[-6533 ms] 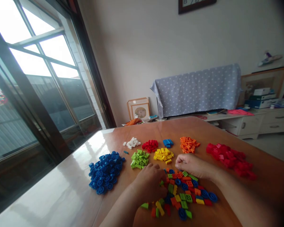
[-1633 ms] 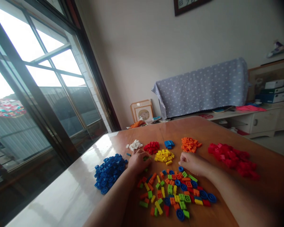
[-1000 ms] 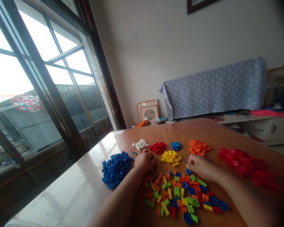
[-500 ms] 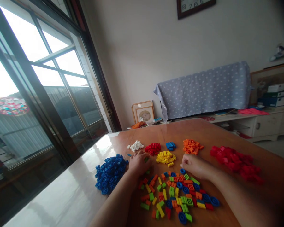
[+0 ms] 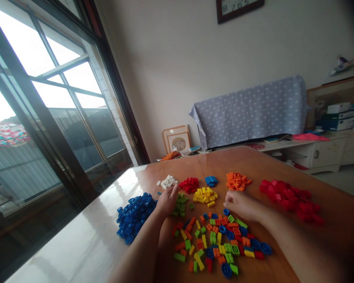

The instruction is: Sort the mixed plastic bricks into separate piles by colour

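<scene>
while the left hand [image 5: 166,202] stands on edge along the left flank of the lime-green brick pile [image 5: 181,203], its fingers [image 5: 174,190] point forward, straight and pressed together, with nothing visible in their grip. the pile lies just right of that hand and on its near side, its longer axis running away from the person, roughly in line with the hand; one loose green brick [image 5: 191,206] sits just off its right edge. of the two hands, the left is clearly nearer. the right hand [image 5: 238,202] is to the right of the yellow brick pile [image 5: 205,195], fingers curled inward near a blue ring-shaped piece [image 5: 226,212]; whether they pinch anything is too small to tell. between the forearms, mixed bricks [image 5: 213,237] spread over the glossy brown tabletop [image 5: 259,167]. a blue heap [image 5: 136,217] lies to the left, a red heap [image 5: 290,200] to the right. beyond are a polka-dot cloth [image 5: 250,112] and a white cabinet [image 5: 326,155].
</scene>
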A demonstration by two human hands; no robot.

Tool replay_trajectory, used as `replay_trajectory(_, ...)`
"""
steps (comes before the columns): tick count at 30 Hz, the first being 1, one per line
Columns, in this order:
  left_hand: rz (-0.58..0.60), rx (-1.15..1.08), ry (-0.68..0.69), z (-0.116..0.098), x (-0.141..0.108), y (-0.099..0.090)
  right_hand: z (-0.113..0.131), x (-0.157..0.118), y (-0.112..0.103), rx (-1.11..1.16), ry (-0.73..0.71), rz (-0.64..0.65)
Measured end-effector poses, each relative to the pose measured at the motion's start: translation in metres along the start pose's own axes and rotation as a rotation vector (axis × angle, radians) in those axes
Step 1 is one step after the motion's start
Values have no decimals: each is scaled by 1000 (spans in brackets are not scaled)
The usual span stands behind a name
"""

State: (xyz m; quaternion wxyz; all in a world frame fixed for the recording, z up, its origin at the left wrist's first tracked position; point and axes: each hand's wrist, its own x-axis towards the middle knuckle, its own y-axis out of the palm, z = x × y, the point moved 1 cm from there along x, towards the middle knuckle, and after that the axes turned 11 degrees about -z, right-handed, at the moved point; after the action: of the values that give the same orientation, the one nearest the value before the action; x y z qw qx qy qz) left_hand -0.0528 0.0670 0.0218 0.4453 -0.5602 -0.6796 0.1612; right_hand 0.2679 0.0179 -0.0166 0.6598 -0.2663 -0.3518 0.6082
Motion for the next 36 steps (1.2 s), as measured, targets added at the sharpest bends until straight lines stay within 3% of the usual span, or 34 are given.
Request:
replay_trajectory(3, -31, -193, -19, 3, 2, -3, 0, 0, 0, -1, -8, -5)
replay_trajectory(5, -27, -158, 66, -1, 0, -7, -1, 1, 0, 2, -22, -14)
replay_trajectory(9, 126, -36, 271, -22, -12, -11, -2, 1, 0, -18, -33, -31)
replay_trajectory(14, 280, 87, 302, -37, -23, -10, -3, 1, 0, -24, -29, -35)
replay_trajectory(20, 208, 163, 320, -33, -22, -11, -2, 1, -2, -23, -38, -48)
replay_trajectory(26, 143, 123, 426, -37, -19, -19, 3, -2, -12, 29, -26, -23)
replay_trajectory(33, 475, 149, 297, -49, -27, -26, 1, -2, -11, 104, -65, -4)
replay_trajectory(36, 550, 235, 310, -55, -31, -30, 0, -3, -9, 124, -56, 16)
